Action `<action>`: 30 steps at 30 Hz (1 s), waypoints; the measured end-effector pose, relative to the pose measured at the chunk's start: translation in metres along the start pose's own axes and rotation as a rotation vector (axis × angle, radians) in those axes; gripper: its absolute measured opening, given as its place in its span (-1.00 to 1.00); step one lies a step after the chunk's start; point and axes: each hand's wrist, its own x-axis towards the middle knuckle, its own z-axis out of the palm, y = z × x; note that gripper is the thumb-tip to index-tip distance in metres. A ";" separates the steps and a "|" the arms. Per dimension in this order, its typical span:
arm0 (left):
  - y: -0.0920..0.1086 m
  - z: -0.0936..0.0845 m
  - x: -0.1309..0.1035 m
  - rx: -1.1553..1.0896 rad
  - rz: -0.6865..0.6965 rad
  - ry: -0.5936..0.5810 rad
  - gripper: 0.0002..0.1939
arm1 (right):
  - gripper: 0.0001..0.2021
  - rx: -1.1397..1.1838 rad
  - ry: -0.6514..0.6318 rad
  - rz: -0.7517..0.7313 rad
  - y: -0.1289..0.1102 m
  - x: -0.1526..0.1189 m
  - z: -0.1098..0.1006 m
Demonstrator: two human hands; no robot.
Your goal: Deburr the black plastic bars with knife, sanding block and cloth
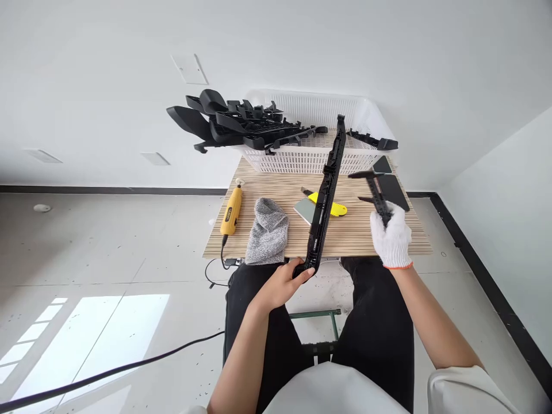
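My bare left hand [287, 282] grips the lower end of a long black plastic trim strip [326, 201], which is tilted up and away over the table edge. Clips and ribs show along the strip's face. In a white knit glove, my right hand [390, 236] is closed round a black caliper [376, 192], its jaws pointing up and left, apart from the strip. Behind the strip lie a yellow utility knife [338, 209] and a grey-green flat block [304, 210], both partly covered by it.
A white plastic basket [302, 162] at the back holds several black strips [241, 123], some overhanging its left side. On the slatted table [276, 187] lie a yellow rotary tool [232, 211] with its cord, a grey cloth [267, 233] and a dark phone-like slab [394, 192].
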 end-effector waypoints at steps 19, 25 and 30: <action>-0.002 0.006 0.004 0.073 -0.006 0.037 -0.49 | -0.67 -0.255 0.047 -0.097 0.025 0.003 0.033; 0.004 0.006 0.004 0.046 0.046 0.055 -0.50 | -0.66 -0.144 0.173 -0.253 0.012 -0.012 0.042; 0.002 0.012 0.005 -0.093 0.029 0.058 -0.52 | -0.53 -0.086 0.116 -0.506 -0.005 -0.040 0.051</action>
